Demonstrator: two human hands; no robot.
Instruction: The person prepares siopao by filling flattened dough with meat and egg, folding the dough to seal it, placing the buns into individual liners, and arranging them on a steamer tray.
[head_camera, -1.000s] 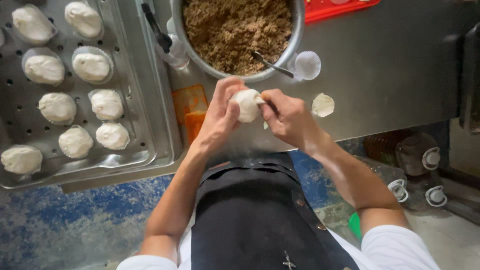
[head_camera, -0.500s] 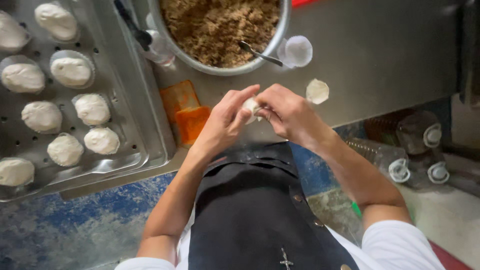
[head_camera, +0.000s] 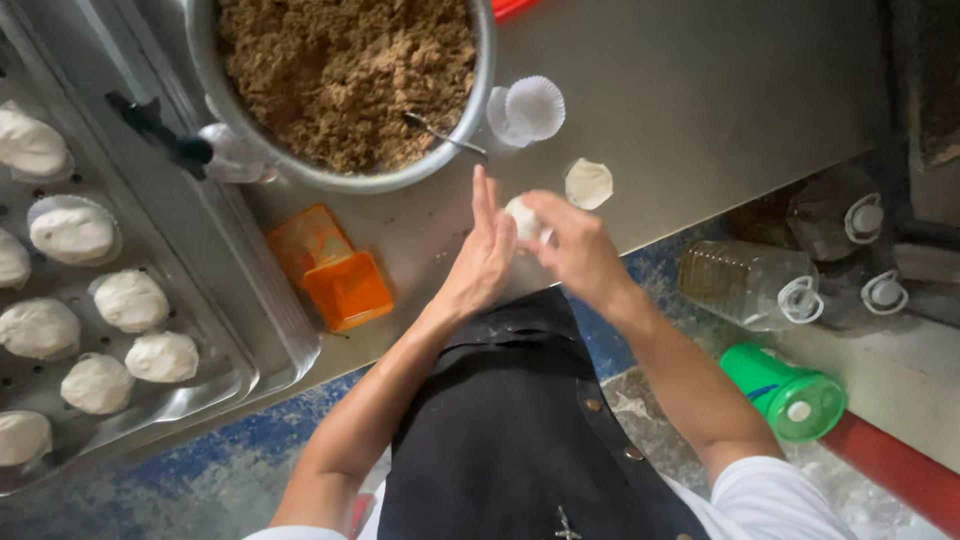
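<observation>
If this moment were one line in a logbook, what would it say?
left hand and right hand: pinching dough ball | above steel table | filling bowl behind

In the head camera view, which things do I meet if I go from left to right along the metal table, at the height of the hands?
Perforated tray with dough buns → orange plastic scraper → left hand → dough ball → right hand → clear oil bottle lying on the floor.

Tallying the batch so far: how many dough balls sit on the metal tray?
8 show: a far-edge one, one below, left-edge sliver, then. The tray runs out of frame, so more may be hidden.
</observation>
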